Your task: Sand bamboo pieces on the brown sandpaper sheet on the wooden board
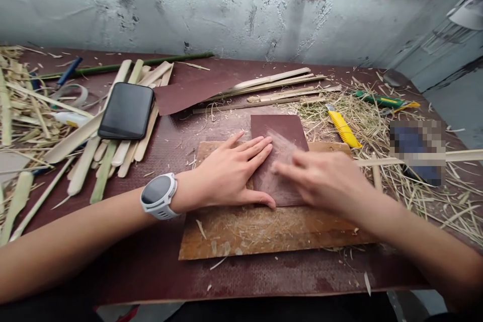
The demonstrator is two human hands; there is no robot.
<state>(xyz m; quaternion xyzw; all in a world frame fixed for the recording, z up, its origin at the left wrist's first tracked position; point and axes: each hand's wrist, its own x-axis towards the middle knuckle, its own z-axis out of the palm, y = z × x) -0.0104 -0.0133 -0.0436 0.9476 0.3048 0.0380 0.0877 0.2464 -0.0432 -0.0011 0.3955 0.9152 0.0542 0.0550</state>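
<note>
A dark red-brown sheet of sandpaper lies on a wooden board, with pale dust over its middle. My left hand, a watch on its wrist, rests flat on the sheet's left part, fingers stretched out. Over the right part of the sheet, my right hand is closed, fingers curled and slightly blurred. From it a thin bamboo strip runs out to the right. The end of the strip within the hand is hidden or smeared by motion.
A phone rests on bamboo pieces at left. Behind lie another sandpaper sheet and several strips. Shavings, a yellow cutter, a green cutter and a pixelated dark object are at right.
</note>
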